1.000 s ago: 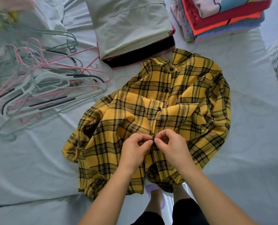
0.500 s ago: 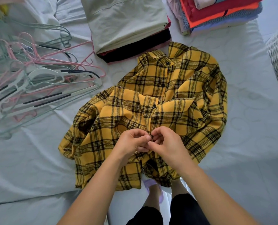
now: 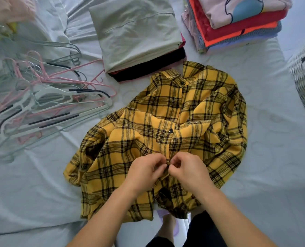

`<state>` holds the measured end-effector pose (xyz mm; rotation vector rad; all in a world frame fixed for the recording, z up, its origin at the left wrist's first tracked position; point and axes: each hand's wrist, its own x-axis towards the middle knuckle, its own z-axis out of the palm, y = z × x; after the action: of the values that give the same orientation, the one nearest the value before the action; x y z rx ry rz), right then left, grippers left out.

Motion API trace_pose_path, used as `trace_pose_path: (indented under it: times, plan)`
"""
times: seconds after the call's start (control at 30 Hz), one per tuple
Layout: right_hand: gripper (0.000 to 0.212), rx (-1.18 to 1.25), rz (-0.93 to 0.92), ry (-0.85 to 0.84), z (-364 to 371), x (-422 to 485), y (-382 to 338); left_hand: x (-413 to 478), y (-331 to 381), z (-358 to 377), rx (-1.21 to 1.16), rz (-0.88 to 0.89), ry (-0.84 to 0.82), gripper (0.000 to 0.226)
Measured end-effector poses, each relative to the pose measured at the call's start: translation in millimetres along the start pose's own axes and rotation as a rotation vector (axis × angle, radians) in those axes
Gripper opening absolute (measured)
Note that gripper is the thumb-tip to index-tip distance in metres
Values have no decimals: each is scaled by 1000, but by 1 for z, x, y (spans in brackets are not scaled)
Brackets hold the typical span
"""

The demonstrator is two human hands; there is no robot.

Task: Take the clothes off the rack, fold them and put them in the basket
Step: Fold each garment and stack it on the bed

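Since a moment ago our hands have shifted very little: both sit at the same spot on the shirt point(image 3: 166, 125), and a dark button point(image 3: 168, 163) now shows between the fingertips, where earlier the knuckles hid it. We judge we are fastening the placket before folding, so this garment is not yet folded.

Our left hand point(image 3: 144, 172) has its fingers curled in, pinching the placket edge from its side. Our right hand point(image 3: 187, 171) mirrors it, thumb and forefinger pinched on the cloth at the button.

The shirt lies front up on the bed point(image 3: 272, 157), collar away from us, its hem hanging over the near edge. It is yellow plaid with dark lines, soft and brushed-looking, bunched in ridges around the chest, with small dark round buttons up the front. Thin plastic hangers point(image 3: 46, 107), pink, white and pale green, lie tangled beside it. Beyond sit two flat folded stacks point(image 3: 135, 32). A woven basket point(image 3: 303, 81) stands at the right edge.
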<state>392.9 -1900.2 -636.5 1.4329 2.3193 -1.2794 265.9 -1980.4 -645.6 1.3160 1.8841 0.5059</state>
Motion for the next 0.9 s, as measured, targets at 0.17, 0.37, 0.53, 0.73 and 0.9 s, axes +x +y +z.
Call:
trace_pose_path:
  times: [0.17,0.37,0.53,0.73,0.9]
  plan:
    - [9,-93,-32,-72,-12,16,1,14,8,6,-222,-204,48,10]
    - [12,953,663,-514,-47,34,24,32,24,-1,319,523,100,10]
    - [25,1009,859,-669,-43,42,37,47,19,-1,289,372,-155,4]
    - [4,319,258,-193,-99,105,73,88,21,-22,-7,-276,-541,7]
    - [34,19,123,426,-165,211,112,185,-20,-67,-140,-561,398,15]
